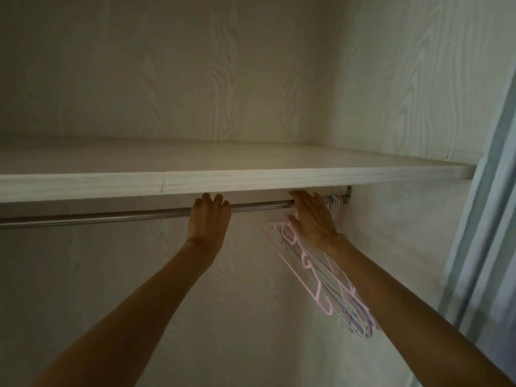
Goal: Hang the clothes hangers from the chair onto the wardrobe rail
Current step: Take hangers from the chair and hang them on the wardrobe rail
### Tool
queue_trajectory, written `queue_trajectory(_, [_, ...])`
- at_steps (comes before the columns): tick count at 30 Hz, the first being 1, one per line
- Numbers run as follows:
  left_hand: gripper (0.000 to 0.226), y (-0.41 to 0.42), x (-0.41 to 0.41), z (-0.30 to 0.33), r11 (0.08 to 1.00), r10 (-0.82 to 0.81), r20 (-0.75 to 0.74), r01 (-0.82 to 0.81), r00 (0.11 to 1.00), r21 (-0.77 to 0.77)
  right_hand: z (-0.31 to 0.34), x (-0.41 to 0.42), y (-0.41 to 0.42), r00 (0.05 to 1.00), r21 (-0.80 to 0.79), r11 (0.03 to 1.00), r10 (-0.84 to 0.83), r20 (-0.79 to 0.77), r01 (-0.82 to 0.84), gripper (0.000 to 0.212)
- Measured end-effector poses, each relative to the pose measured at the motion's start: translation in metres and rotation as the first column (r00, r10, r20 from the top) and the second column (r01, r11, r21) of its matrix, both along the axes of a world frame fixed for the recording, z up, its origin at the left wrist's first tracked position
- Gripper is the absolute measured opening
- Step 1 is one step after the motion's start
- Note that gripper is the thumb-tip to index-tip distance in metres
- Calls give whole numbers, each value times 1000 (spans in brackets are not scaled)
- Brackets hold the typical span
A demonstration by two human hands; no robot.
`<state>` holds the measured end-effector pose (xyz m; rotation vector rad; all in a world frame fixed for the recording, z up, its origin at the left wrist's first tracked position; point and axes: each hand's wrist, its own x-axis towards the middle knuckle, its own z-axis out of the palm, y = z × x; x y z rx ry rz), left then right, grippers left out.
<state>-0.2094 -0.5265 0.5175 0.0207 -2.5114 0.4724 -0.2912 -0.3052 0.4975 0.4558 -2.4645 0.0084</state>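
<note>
Several hangers (321, 272) hang beside right hand's (312, 219) fingers (300, 197).

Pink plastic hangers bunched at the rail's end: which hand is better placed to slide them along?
Probably the right hand: it is already against the pink plastic hangers on the metal rail. The left hand rests on bare rail.

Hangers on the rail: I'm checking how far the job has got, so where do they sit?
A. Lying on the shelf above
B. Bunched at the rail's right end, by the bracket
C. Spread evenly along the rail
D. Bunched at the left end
B: the hangers hang in a tight bunch at the right end of the rail, beside the right hand.
</note>
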Motion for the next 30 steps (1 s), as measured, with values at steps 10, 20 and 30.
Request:
queue_trajectory(10, [40,5,-1,-3,999,33,-9,-33,999,-6,4,-16,55,999,59,997,-44,18,43,61])
queue_trajectory(20, [33,15,-4,2,993,64,-1,-64,998,104,-2,-23,66,1000,63,998,-26,12,26,68])
queue_trajectory(30, [55,23,44,-23,917,-44,35,27,998,397,1,65,55,998,30,999,27,-52,-25,46])
